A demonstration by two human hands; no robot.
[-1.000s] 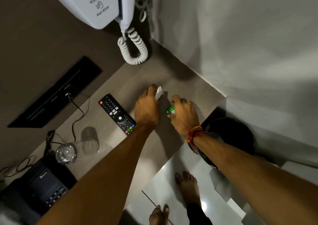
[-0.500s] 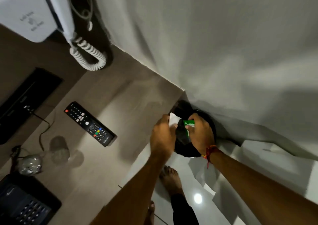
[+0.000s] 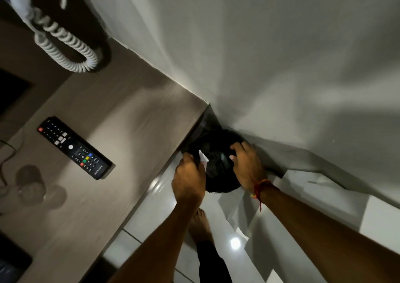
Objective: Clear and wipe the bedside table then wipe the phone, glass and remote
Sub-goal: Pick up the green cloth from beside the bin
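Both hands now over black bin (image 3: 218,183) beside table (image 3: 121,118) — moved off tabletop. Left hand (image 3: 189,180) pinches white scrap (image 3: 203,157); right hand (image 3: 246,163) spread, green wrapper gone, probably dropped. Remote (image 3: 74,147), glass (image 3: 30,187) remain; wiping not begun.

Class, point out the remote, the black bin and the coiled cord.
remote (image 3: 74,147): head view, on its button face.
black bin (image 3: 218,186): head view, on its near outer wall.
coiled cord (image 3: 65,44): head view, on the hanging loop's coils.
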